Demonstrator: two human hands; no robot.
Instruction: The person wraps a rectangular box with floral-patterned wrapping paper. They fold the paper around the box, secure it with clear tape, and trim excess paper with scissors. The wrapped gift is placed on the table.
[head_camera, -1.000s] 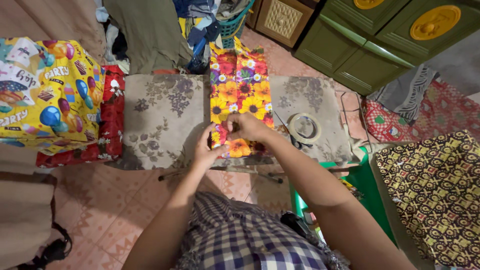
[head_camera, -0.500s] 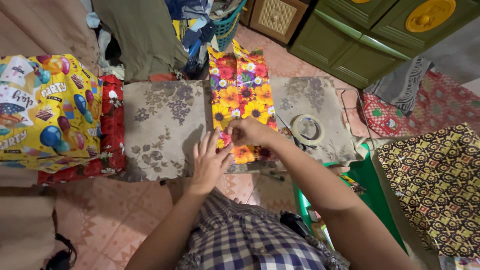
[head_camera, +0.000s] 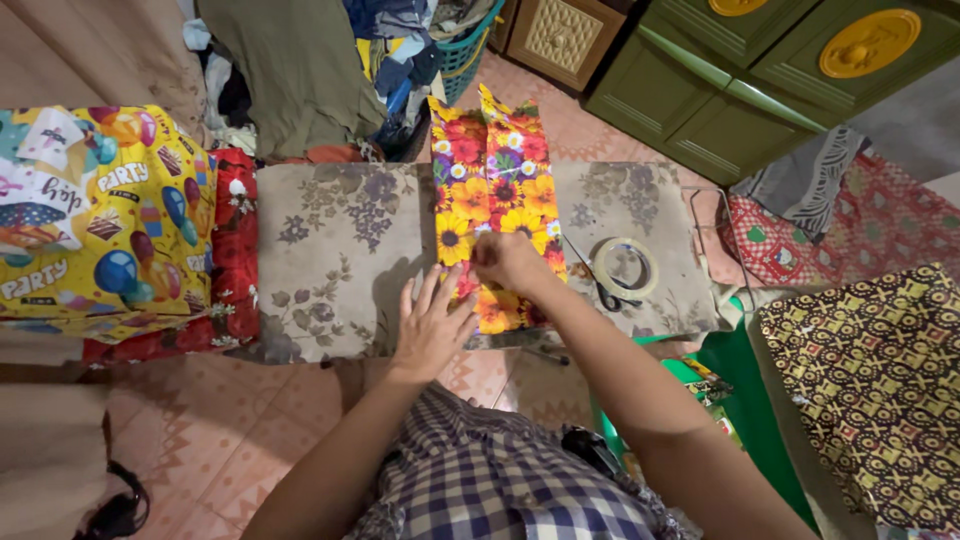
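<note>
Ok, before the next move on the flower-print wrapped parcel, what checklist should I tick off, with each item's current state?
1. Flower-print parcel lies flat on the floral-covered board: ok.
2. Left hand steadies the parcel's near left edge, fingers spread: ok.
3. Right hand pinches at the wrap's centre seam: ok. Whether it holds a piece of tape: cannot tell.
4. Tape roll lies on the board beside the right hand: ok.
5. Scissors lie beside the roll, blades away from both hands: ok.
6. Far end of the wrap closed: not ok, its flaps stand open past the board's edge.
</note>
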